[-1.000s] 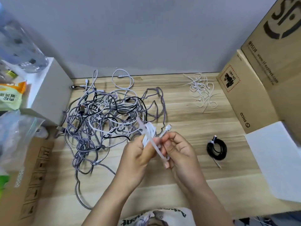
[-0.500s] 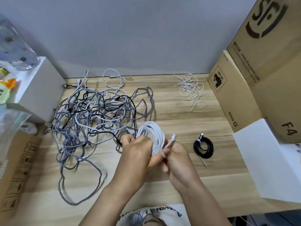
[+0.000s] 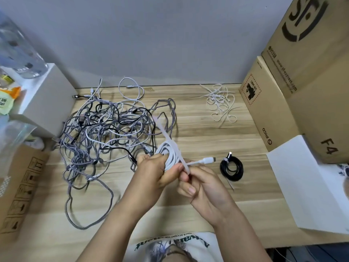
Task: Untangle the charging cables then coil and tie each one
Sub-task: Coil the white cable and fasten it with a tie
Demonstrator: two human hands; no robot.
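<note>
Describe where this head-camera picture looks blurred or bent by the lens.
Head view: the white plastic cable tie smears at its raised end; the transparent plastic bag at the left edge is soft; the brown cardboard boxes lean and curve with wide-angle distortion; lighting is even, shadows faint.

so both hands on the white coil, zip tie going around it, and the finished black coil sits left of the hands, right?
Not left. The head view shows the tied black coil on the table to the right of the hands. The rest holds.
</note>
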